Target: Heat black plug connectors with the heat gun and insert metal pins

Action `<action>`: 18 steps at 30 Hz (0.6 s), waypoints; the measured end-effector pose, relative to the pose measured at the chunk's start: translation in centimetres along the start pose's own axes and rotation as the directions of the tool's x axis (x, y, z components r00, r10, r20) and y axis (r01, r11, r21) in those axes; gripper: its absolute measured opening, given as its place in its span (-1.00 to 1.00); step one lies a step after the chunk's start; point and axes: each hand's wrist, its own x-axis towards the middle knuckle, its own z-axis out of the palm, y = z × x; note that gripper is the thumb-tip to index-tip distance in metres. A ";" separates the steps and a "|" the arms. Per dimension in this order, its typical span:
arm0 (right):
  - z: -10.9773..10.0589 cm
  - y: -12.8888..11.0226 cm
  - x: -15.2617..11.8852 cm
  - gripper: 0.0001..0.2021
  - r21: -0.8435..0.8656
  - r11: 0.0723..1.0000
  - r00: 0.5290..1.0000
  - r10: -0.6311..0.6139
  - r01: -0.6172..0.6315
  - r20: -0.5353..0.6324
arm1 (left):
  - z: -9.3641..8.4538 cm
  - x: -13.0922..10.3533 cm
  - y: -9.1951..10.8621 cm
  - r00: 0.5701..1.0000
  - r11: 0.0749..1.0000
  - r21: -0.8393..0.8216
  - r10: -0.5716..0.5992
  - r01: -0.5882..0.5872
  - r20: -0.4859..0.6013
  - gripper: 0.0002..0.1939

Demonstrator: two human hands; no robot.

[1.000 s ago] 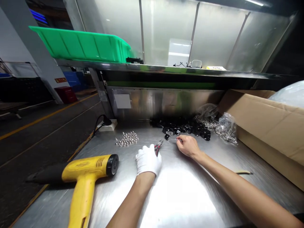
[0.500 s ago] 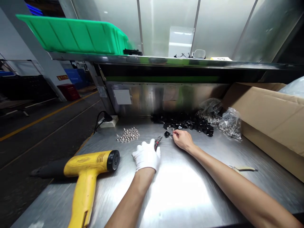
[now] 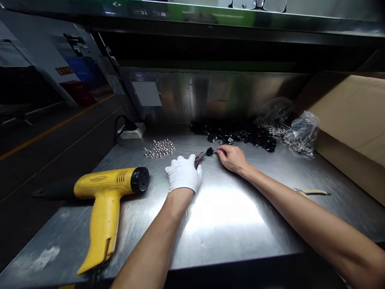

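Note:
My left hand (image 3: pixel 183 173), in a white glove, is closed around red-handled pliers (image 3: pixel 198 158), whose jaws point right. A small black part (image 3: pixel 209 151) sits at the tip of the jaws. My bare right hand (image 3: pixel 231 157) pinches a thin metal piece (image 3: pixel 215 151) that reaches to the right side of the black part. Behind my hands lies a pile of black parts (image 3: pixel 240 135). Left of my gloved hand is a group of small silver metal pieces (image 3: pixel 160 148).
A yellow heat gun (image 3: pixel 105 184) lies at the left. Yellow-handled pliers (image 3: pixel 314 192) rest beyond my right forearm. Bags of metal pieces (image 3: pixel 300 136) and a cardboard box (image 3: pixel 355 116) stand at the right. A white socket block (image 3: pixel 132 131) is at the back left; a shelf (image 3: pixel 210 18) hangs above.
The view has tilted down. My right hand has brought the black part left against the plier jaws, so the gap between them has closed.

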 end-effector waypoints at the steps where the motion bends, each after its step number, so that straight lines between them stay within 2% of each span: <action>1: 0.1 -0.1 0.0 -0.72 0.005 1.000 1.000 -0.016 0.016 -0.002 | -0.1 0.0 0.0 1.000 1.000 0.003 0.006 -0.006 0.003 -0.57; 4: 0.3 -0.3 -0.1 -0.73 0.018 0.998 0.998 -0.056 0.056 -0.005 | -0.6 -0.4 0.0 0.999 0.999 0.015 0.031 -0.031 0.017 -0.57; 10: 0.1 0.1 -0.2 -0.74 0.027 0.994 0.994 -0.107 0.107 -0.018 | -2.2 -1.1 0.1 0.984 0.991 0.017 0.129 -0.132 0.121 -0.59; 18: -0.5 0.6 -1.4 -0.77 0.041 0.991 0.990 -0.120 0.124 -0.079 | -2.5 -1.0 0.1 0.988 0.997 0.043 0.053 -0.060 0.146 -0.57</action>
